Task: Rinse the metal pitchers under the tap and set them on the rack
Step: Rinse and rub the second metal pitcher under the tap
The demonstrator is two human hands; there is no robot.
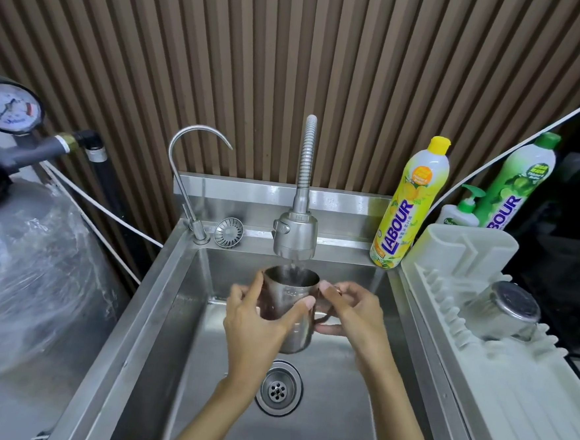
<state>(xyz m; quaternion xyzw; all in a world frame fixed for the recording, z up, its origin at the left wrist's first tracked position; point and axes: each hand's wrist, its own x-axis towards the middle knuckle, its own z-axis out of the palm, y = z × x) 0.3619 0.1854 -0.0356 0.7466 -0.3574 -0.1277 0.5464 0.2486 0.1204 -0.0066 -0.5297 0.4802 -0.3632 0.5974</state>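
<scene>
A metal pitcher [290, 290] is held upright over the steel sink [172, 314], directly under the tap's spray head [295, 235]. Water runs from the head into its open top. My left hand [257, 320] wraps around the pitcher's body, thumb across the front. My right hand [350, 313] grips the handle on the pitcher's right side. A second metal pitcher [503, 315] lies upside down on the white plastic rack [496, 389] to the right of the sink.
A curved filter tap [186, 164] and a loose strainer [228, 232] sit at the sink's back left. Yellow [410, 204] and green [514, 184] dish soap bottles and a pump bottle [462, 209] stand behind the rack. A wrapped tank [31, 270] with gauge is on the left. The drain [278, 387] lies below the hands.
</scene>
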